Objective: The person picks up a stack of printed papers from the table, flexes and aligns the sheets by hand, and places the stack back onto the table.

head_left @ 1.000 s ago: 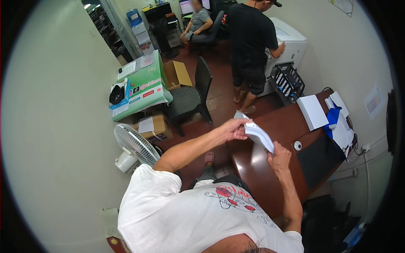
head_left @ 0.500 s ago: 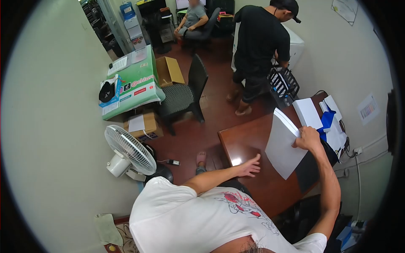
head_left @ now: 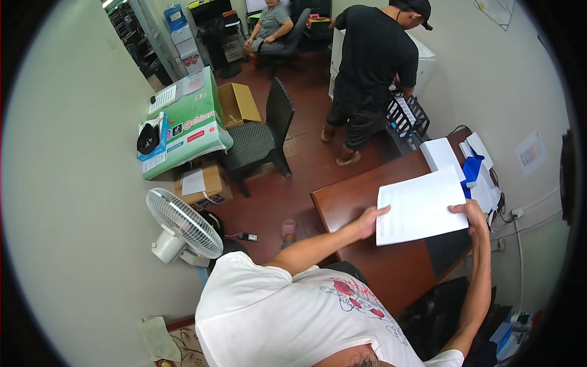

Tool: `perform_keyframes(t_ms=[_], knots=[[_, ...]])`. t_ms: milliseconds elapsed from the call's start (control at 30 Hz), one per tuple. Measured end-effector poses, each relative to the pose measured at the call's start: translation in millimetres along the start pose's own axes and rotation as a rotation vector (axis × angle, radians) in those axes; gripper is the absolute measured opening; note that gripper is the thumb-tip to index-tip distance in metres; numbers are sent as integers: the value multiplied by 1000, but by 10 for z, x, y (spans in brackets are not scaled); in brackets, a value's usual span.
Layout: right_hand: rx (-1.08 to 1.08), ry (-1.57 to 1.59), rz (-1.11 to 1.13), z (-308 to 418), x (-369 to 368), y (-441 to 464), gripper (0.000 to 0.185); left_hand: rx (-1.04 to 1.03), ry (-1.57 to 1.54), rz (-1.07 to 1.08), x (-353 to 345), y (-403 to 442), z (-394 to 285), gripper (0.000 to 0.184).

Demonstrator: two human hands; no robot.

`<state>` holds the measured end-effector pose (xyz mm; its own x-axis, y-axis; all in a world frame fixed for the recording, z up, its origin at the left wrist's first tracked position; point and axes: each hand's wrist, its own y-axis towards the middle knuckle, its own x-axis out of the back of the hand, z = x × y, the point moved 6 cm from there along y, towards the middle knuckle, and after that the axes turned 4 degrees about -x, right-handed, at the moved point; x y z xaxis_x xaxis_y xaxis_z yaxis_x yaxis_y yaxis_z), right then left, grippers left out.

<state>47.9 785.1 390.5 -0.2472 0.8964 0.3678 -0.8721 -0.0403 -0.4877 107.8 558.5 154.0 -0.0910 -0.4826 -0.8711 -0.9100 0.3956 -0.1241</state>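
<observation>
Pinching opposite sides of a white stack of paper [head_left: 419,205], the person's two hands are each partly closed. The left hand [head_left: 369,224] has its thumb over the left edge, with the fingers curled low beside and beneath it. The right hand [head_left: 475,215] grips the right edge, thumb lying flat on the top sheet, its other fingers mostly hidden. Faint marks show on that sheet, too small to read. The stack is tilted over the brown counter [head_left: 342,199]; whether its lower edge touches the surface, I cannot tell. Partly covered by it, a dark mat [head_left: 447,252] lies near the counter's right side. Just beyond the stack sits a white block [head_left: 441,153], and beside that are a blue wrapper [head_left: 471,169] and some loose white papers [head_left: 487,192]. Farther off, a person in black [head_left: 379,67] bends toward a white machine [head_left: 424,61] and a black rack [head_left: 408,117]. To the left stand a dark woven chair [head_left: 252,147] and a white fan [head_left: 186,223], while another person [head_left: 273,27] sits at the back.
</observation>
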Motion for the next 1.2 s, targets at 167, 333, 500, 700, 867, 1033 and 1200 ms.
perform_keyframes(t_ms=[167,333,500,700,867,1033,1200], knots=[[-83,452,1,-697,307,261,53,-36,111,95,-412,330,-743,51],[156,644,21,-1097,270,166,53,-156,279,116,-459,648,-823,51],[-30,660,-34,-2413,-381,170,47,115,460,-124,424,373,-115,46],[-261,669,-125,-4059,-1387,130,54,330,954,-325,1464,-129,605,49],[-165,149,-380,-4064,-1386,150,43,474,947,-272,1276,113,493,49],[148,-567,-535,-3431,-1622,-68,43,660,711,-252,1344,523,534,42],[-85,130,-464,-3629,-1102,181,52,5,1935,-3,971,321,503,41]])
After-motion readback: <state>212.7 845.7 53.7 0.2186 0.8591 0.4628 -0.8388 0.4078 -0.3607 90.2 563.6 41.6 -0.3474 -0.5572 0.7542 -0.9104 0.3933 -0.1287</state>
